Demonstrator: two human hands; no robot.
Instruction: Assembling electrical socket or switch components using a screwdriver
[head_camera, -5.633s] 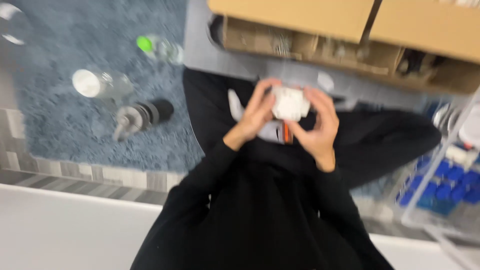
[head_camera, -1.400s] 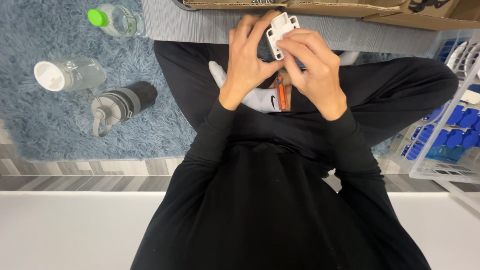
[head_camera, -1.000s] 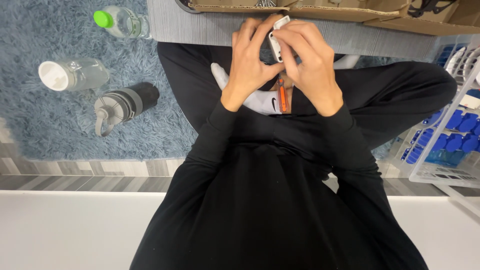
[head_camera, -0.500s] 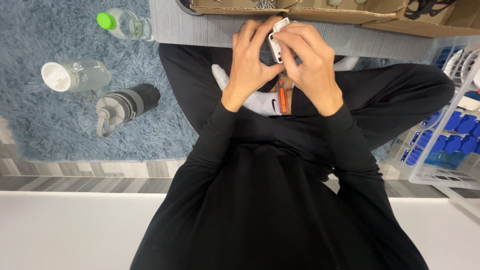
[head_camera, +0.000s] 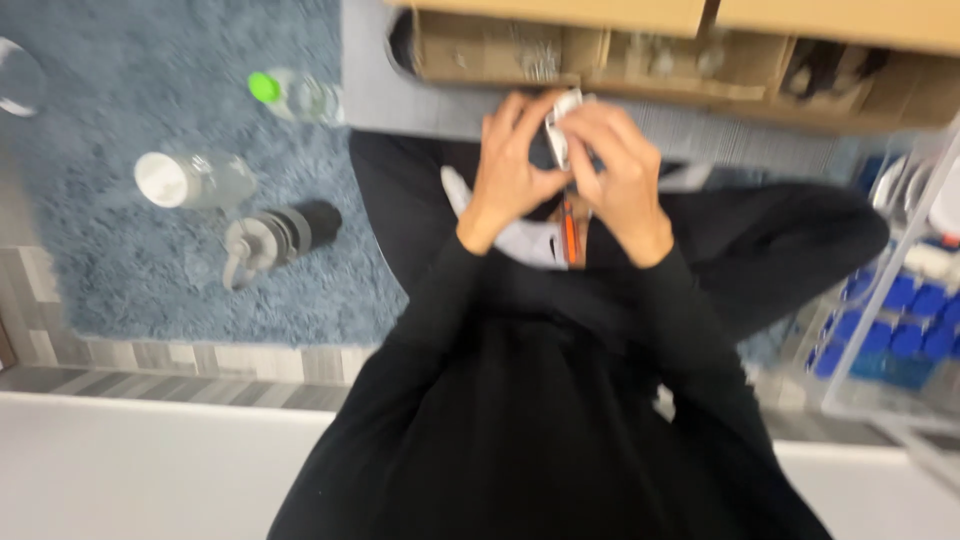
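I sit cross-legged in black clothes and look down at my lap. Both hands are raised together over my legs. My left hand (head_camera: 508, 165) and my right hand (head_camera: 622, 170) close around a small white plastic piece (head_camera: 561, 118), held edge-on between the fingers so most of it is hidden. Just below the hands lie an orange-handled tool (head_camera: 569, 232) and a white sock (head_camera: 505, 228) on my lap. The picture is blurred.
On the blue shaggy rug (head_camera: 120, 260) to my left lie a green-capped clear bottle (head_camera: 290, 95), a clear bottle with a white lid (head_camera: 195, 180) and a dark sports bottle (head_camera: 275, 240). An open cardboard box (head_camera: 560, 45) stands ahead. A wire rack with blue bins (head_camera: 900, 320) is at right.
The view has shifted, so the hands and bottles sit lower in the picture. Both hands keep hold of the white piece, now turned edge-on; several seconds ago its flat face showed.
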